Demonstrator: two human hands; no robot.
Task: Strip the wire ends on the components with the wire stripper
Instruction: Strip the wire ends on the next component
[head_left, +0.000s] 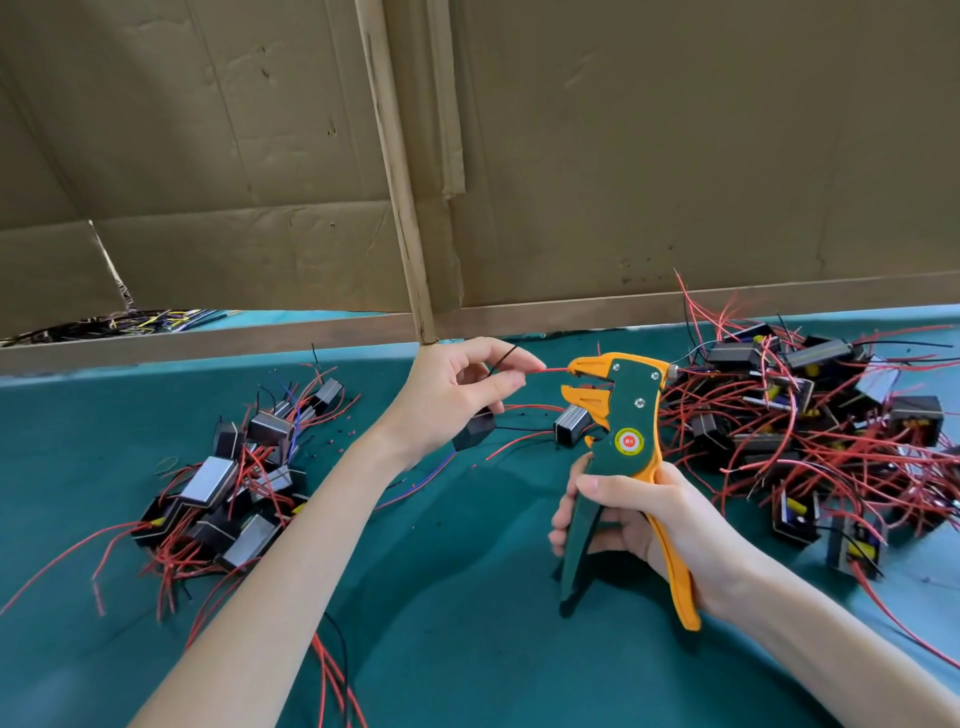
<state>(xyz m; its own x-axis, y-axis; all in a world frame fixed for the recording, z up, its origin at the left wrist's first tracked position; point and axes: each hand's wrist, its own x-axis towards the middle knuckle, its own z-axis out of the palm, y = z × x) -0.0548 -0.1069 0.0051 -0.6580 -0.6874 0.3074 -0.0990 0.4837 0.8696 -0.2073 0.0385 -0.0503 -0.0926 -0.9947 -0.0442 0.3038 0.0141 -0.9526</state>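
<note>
My left hand (457, 395) pinches a red wire (550, 370) between thumb and forefinger, and a black wire loops over the fingers. The wire's tip reaches the upper jaw of the green-and-orange wire stripper (618, 415). A small black component (474, 432) hangs below my left hand on these wires. My right hand (639, 514) grips the stripper's two handles, holding the tool upright with its jaws apart and pointing left.
A pile of black components with red wires (234, 483) lies at the left, and a larger pile (810, 415) at the right. One component (570, 426) sits behind the stripper. Green cloth (457, 597) covers the table. A cardboard wall (675, 156) stands behind.
</note>
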